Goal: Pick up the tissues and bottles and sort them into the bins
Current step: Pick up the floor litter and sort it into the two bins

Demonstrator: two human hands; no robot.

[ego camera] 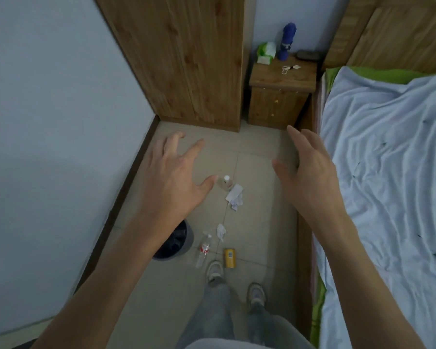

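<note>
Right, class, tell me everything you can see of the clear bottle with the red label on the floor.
The clear bottle looks like thin see-through plastic, with a red and white label round its middle. It lies on its side on the tiled floor, between the dark bin and the yellow box, close to both. As far as can be seen, only the floor touches it.

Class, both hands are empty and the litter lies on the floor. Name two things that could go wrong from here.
The lying bottle sits just ahead of the left shoe; a step may kick it away. The white-capped bottle stands right beside the large tissue; pulling the tissue might topple it.
</note>
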